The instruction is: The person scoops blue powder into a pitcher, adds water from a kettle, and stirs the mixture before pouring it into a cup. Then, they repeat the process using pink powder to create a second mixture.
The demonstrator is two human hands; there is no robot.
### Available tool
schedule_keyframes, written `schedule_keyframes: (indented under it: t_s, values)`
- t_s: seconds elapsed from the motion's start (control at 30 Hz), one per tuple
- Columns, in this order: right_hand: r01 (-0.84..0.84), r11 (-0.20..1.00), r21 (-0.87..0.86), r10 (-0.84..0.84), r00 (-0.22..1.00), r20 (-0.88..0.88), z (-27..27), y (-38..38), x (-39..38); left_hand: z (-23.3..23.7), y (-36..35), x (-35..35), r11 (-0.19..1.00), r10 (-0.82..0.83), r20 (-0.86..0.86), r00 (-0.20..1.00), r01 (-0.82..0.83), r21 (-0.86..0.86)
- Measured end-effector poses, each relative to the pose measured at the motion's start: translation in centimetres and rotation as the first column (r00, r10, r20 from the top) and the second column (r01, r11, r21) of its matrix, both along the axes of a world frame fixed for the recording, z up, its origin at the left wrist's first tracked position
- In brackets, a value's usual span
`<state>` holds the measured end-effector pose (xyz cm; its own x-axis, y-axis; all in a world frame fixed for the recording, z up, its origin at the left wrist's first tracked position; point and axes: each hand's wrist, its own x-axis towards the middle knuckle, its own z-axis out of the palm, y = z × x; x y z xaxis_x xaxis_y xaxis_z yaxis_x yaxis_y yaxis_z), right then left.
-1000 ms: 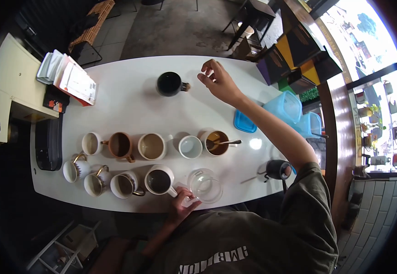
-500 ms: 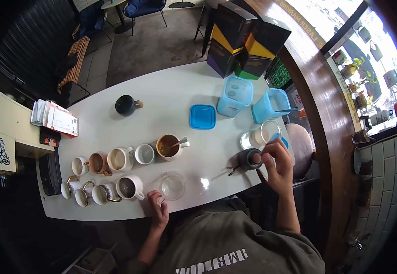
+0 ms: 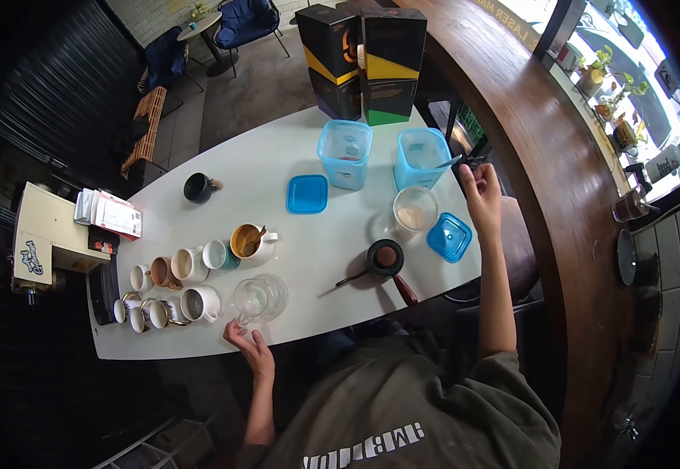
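Observation:
At the right, my right hand is raised, fingers closed around the end of the dark handle of a spoon. The spoon's lower end is hidden in a translucent blue container. A clear cup with pale contents stands just in front of that container. My left hand is at the table's near edge, fingertips against the handle of a clear glass jug, thumb apart. Between my hands sits a black round tool with a brown knob on top and a long wooden handle.
Several mugs stand in two rows at the left; a white one holds a spoon. A second blue container, two blue lids and a dark cup are on the table. Black boxes are stacked behind.
My right hand has let go of the brown knob on the black tool and moved up to the spoon's handle. My left hand stays by the jug. The whole view has shifted.

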<state>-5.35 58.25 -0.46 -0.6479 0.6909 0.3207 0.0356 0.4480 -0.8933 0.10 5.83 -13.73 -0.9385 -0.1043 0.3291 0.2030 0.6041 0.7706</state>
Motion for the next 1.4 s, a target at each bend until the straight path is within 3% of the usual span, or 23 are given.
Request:
schedule_keyframes:
  t_s: [0.2, 0.3, 0.4, 0.47, 0.53, 0.63, 0.77, 1.0, 1.1, 1.13, 1.2, 1.23, 1.3, 1.4]
  values:
    - [-0.040, 0.972, 0.231, 0.015, 0.994, 0.111, 0.4, 1.2, -3.1, 1.1, 1.8, 0.2, 0.992, 0.116, 0.074, 0.991, -0.119, 0.034]
    - [-0.087, 0.944, 0.317, 0.017, 0.976, 0.217, 0.7, 1.2, -3.4, 1.7, 2.6, -0.8, 0.996, 0.077, 0.091, 0.993, -0.081, 0.043]
    - [-0.080, 0.884, 0.461, -0.004, 0.984, 0.179, -0.6, 1.4, -3.9, 1.4, 3.3, -1.3, 0.992, 0.095, 0.071, 0.993, -0.101, 0.081]
    - [-0.096, 0.879, 0.467, -0.012, 0.975, 0.222, -0.1, 1.1, -4.1, 0.9, 2.7, -1.5, 0.997, 0.077, 0.068, 0.995, -0.077, 0.007]
    - [-0.052, 0.734, 0.678, 0.013, 0.998, 0.062, 0.2, 1.3, -4.5, 0.9, 2.6, -1.6, 0.997, 0.051, 0.065, 0.997, -0.047, -0.062]
    - [-0.177, 0.669, 0.722, 0.067, 0.982, 0.178, 1.6, 0.8, -4.5, 1.1, 3.3, -1.8, 0.999, 0.042, 0.094, 0.995, -0.042, -0.011]
    - [-0.190, 0.648, 0.738, 0.101, 0.981, 0.164, 2.8, -0.2, -4.6, 0.3, 3.1, -2.6, 0.995, 0.039, 0.056, 0.998, -0.044, 0.087]
    - [-0.029, 0.642, 0.766, 0.041, 0.999, 0.004, 9.1, -2.4, -3.8, -0.4, 1.1, -3.9, 0.971, -0.045, 0.099, 0.994, 0.020, 0.239]
    - [0.113, 0.628, 0.770, -0.014, 0.991, -0.135, 11.7, -3.0, -3.1, -0.1, 1.1, -4.5, 0.975, -0.047, 0.098, 0.994, 0.024, 0.222]
    - [0.125, 0.672, 0.730, -0.003, 0.986, -0.166, 12.4, -3.1, -2.9, -0.3, 1.0, -4.8, 0.974, -0.046, 0.101, 0.994, 0.022, 0.227]
    - [0.086, 0.802, 0.592, 0.045, 0.978, -0.203, 13.5, -4.2, -2.5, -0.6, 0.7, -5.0, 0.986, -0.017, 0.112, 0.994, -0.002, 0.164]
    - [0.073, 0.799, 0.596, 0.055, 0.979, -0.194, 13.6, -4.8, -2.7, -0.3, 0.9, -5.1, 0.985, -0.008, 0.121, 0.993, -0.013, 0.169]
    - [-0.081, 0.899, 0.430, 0.155, 0.978, -0.141, 13.8, -5.7, -3.5, 0.2, 1.6, -5.1, 0.987, 0.004, 0.132, 0.991, -0.026, 0.161]
    - [-0.184, 0.871, 0.456, 0.269, 0.955, -0.128, 12.0, -7.4, -6.7, 0.6, 2.3, -5.1, 0.971, -0.004, 0.087, 0.996, -0.017, 0.237]
